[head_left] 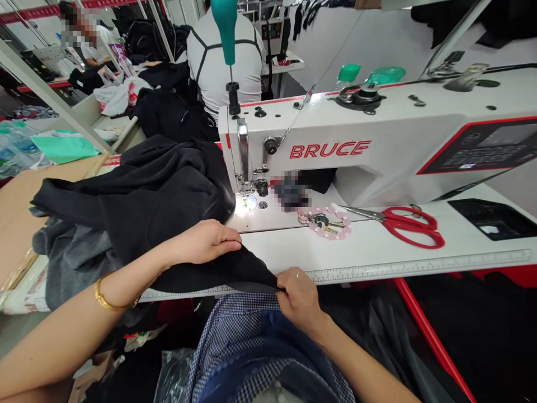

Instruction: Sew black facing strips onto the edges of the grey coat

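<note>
A black garment point(168, 190) with a grey inner side lies heaped left of the sewing machine point(335, 140), part of it stretched toward me over the table edge. My left hand point(205, 242) is closed on the cloth just in front of the needle area, thumb against the fingers. Pulled out to a point, the garment's corner is pinched in my right hand point(298, 294), in a fist near the front edge. Between both hands the fabric runs taut. The machine's needle plate point(246, 203) is lit, and the garment's edge lies beside it.
Red-handled scissors point(409, 224) and keys on a pink beaded ring point(325, 223) lie on the machine table. A clear ruler strip point(419, 264) runs along its front edge. A teal-handled screwdriver point(224, 33) stands atop the machine head. A person in white point(229, 61) sits beyond.
</note>
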Demonstrator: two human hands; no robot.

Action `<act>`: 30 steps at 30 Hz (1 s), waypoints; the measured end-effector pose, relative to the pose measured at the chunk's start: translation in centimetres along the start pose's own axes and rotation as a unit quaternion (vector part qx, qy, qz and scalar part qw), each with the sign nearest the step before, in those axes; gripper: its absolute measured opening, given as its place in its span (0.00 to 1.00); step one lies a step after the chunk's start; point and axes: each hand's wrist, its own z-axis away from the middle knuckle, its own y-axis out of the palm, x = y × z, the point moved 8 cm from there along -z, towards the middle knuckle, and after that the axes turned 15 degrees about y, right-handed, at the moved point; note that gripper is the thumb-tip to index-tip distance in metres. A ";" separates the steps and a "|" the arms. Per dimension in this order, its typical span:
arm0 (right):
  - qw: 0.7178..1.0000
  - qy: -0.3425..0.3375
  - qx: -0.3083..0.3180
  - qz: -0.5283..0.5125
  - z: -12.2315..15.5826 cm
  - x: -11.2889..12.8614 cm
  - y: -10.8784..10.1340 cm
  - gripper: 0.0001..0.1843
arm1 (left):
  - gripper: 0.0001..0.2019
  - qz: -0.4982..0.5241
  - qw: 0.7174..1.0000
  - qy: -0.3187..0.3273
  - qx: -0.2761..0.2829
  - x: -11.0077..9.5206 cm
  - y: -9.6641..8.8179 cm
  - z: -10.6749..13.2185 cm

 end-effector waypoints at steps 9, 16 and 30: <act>0.954 0.241 0.130 -0.120 -5.6 -1.9 -0.2 0.09 | 0.12 0.002 0.999 0.034 0.035 -1.2 -0.1 -1.4; 0.875 0.290 0.366 -0.130 -4.1 -0.4 6.0 0.14 | 0.13 -0.060 0.995 0.072 0.026 -2.4 0.0 -2.5; 0.728 0.452 0.373 -0.355 5.2 -2.5 5.7 0.17 | 0.13 -0.167 0.950 -0.040 -0.261 -6.7 8.0 7.2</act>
